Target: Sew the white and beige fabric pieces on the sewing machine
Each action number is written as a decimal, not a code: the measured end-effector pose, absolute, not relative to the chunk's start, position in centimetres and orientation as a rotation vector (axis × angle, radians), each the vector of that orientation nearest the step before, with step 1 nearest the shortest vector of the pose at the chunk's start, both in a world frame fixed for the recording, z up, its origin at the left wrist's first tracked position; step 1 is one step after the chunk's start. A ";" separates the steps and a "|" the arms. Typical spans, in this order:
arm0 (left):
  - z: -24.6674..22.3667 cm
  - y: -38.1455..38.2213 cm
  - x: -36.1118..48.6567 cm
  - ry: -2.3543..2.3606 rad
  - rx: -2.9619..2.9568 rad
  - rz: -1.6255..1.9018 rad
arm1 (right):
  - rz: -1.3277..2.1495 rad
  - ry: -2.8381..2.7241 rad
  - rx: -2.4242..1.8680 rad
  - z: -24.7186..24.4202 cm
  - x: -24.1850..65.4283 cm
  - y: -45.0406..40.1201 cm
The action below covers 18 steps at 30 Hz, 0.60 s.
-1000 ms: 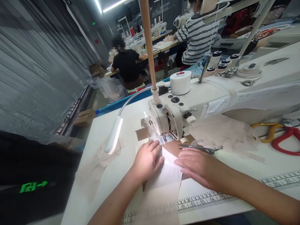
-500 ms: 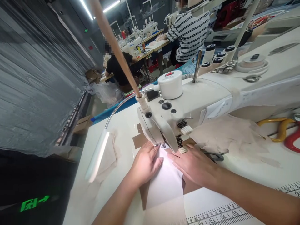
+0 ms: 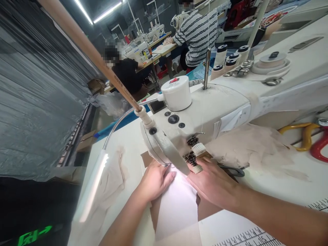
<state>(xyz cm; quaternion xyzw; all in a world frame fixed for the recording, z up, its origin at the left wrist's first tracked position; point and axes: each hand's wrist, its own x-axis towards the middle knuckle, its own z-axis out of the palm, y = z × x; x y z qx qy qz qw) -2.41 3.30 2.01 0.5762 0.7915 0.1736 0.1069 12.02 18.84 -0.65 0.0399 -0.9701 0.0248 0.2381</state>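
Note:
A strip of thin pale fabric [image 3: 178, 208] runs under the head of a white sewing machine [image 3: 164, 136], lit bright near the needle area. My left hand [image 3: 155, 179] lies on the fabric's left side, thumb stretched out and fingertips partly hidden behind the machine head. On the other side, my right hand [image 3: 215, 182] rests flat across the fabric's right edge, its fingers partly covered by the tension knobs [image 3: 197, 148]. The needle and presser foot are mostly hidden. Brown pieces [image 3: 208, 206] show beneath the fabric.
A lamp [image 3: 94, 188] on a bendable neck hangs at left over loose fabric [image 3: 112, 174]. To the right are crumpled fabric [image 3: 251, 143], dark scissors handles [image 3: 234, 171] and yellow-and-red handles [image 3: 319, 147]. A ruler strip [image 3: 248, 237] marks the front. Two people sit beyond.
My view has shifted, so the machine head appears further left and hides more of the needle area. Both hands stay on the fabric, with little visible movement.

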 end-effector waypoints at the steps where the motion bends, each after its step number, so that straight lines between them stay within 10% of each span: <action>1: 2.0 3.3 -2.5 2.330 1.702 0.506 | 0.071 -2.668 0.107 -0.5 12.1 18.8; 18: 2.4 2.8 -2.4 2.355 1.741 0.452 | 0.256 -2.580 0.152 -0.6 12.2 19.3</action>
